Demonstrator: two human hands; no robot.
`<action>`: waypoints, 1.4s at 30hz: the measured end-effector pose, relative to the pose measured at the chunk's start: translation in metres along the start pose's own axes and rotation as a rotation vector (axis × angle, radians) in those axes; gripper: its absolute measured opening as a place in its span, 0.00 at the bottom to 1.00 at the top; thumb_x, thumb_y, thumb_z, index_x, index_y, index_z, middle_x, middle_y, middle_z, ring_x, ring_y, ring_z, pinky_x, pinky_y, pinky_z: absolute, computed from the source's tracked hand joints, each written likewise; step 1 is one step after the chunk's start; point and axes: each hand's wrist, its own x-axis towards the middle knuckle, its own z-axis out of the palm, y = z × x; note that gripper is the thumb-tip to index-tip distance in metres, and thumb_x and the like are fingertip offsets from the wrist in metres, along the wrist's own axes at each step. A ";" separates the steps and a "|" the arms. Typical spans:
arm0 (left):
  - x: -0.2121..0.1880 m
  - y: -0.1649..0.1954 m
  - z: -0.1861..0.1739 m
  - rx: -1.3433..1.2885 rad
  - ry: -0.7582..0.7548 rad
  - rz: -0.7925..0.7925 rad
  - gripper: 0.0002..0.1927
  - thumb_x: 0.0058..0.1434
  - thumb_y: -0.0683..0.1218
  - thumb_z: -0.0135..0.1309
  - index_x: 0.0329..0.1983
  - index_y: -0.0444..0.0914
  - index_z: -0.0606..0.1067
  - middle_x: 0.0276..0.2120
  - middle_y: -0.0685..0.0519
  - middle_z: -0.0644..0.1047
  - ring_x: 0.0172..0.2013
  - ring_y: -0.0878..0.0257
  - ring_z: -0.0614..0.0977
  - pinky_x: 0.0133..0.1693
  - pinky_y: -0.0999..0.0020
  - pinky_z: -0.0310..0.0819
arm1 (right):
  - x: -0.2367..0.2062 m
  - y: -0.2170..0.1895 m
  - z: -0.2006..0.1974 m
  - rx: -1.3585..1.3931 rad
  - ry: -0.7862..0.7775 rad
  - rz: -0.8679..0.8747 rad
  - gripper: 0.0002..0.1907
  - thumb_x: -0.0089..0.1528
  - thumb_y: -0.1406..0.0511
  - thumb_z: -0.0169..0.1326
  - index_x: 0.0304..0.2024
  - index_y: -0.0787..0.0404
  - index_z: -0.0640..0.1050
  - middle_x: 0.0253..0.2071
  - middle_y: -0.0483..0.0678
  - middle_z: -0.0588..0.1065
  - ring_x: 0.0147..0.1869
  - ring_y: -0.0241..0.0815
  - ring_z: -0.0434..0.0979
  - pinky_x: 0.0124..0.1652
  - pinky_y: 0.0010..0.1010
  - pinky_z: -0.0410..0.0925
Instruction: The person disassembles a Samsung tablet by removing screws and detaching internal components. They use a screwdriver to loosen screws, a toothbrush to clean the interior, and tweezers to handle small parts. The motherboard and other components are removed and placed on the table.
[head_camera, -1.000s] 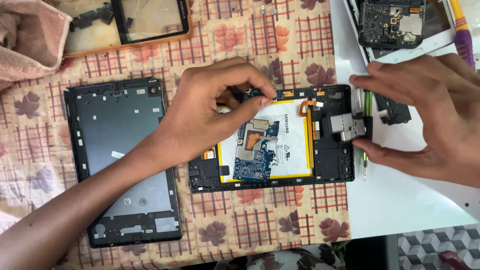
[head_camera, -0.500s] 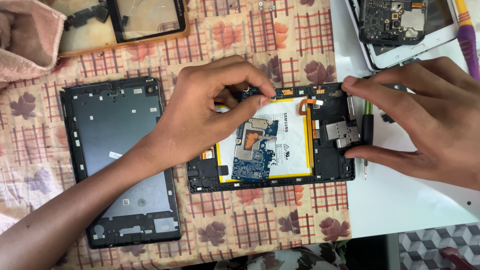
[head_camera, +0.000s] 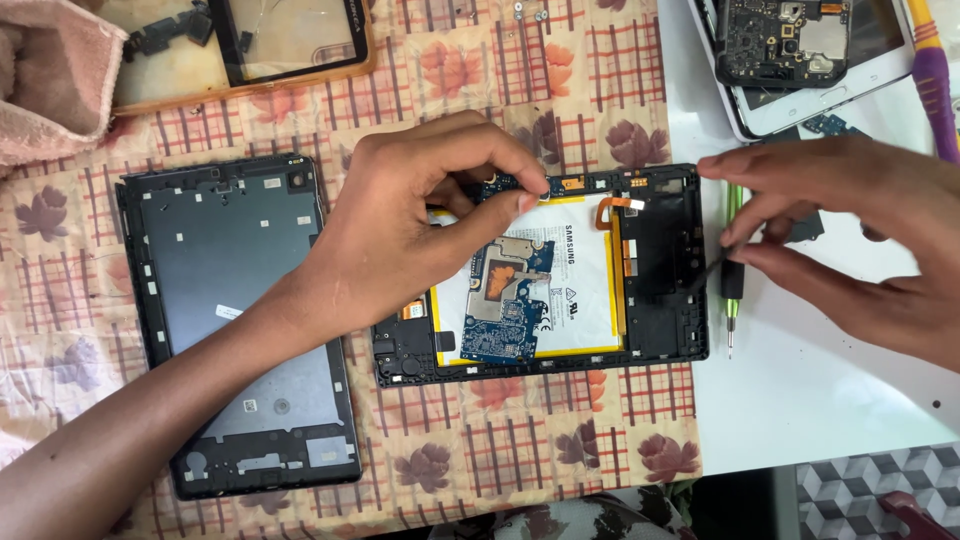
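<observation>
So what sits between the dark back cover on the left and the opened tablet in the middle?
In the head view, the left hand and its forearm cross that gap above the flowered checked cloth, between the back cover and the opened tablet.

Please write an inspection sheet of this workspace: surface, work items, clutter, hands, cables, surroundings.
Surface: flowered checked cloth on the left, bare white table on the right.
Work items: opened tablet with blue circuit board on a white battery; detached back cover lies apart to its left.
Clutter: green screwdriver, cracked glass panel, another opened device, purple tool, pink towel.
Hands: left hand pinches at the tablet's top edge; right hand is at its right edge, near the screwdriver.
Cables: orange flat cable near the tablet's top.
Surroundings: patterned floor.
</observation>
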 end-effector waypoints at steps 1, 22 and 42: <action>0.000 0.000 0.000 0.000 0.000 0.005 0.07 0.68 0.35 0.57 0.48 0.38 0.79 0.44 0.54 0.82 0.39 0.70 0.85 0.34 0.79 0.84 | -0.003 0.002 0.000 -0.039 -0.039 0.115 0.29 0.55 0.71 0.64 0.60 0.57 0.76 0.42 0.47 0.82 0.42 0.41 0.82 0.32 0.36 0.73; 0.001 0.003 -0.001 0.008 -0.004 -0.003 0.07 0.69 0.36 0.57 0.48 0.37 0.79 0.45 0.54 0.82 0.40 0.70 0.85 0.35 0.78 0.84 | -0.007 -0.008 0.021 0.055 -0.108 -0.087 0.26 0.53 0.59 0.67 0.54 0.54 0.80 0.39 0.42 0.80 0.36 0.32 0.81 0.34 0.23 0.76; 0.004 0.004 -0.001 0.003 -0.005 -0.015 0.07 0.68 0.35 0.58 0.48 0.37 0.79 0.46 0.53 0.82 0.42 0.69 0.85 0.36 0.78 0.84 | 0.002 -0.024 0.011 -0.090 -0.181 0.279 0.39 0.46 0.52 0.72 0.59 0.51 0.76 0.26 0.42 0.80 0.19 0.34 0.74 0.13 0.28 0.69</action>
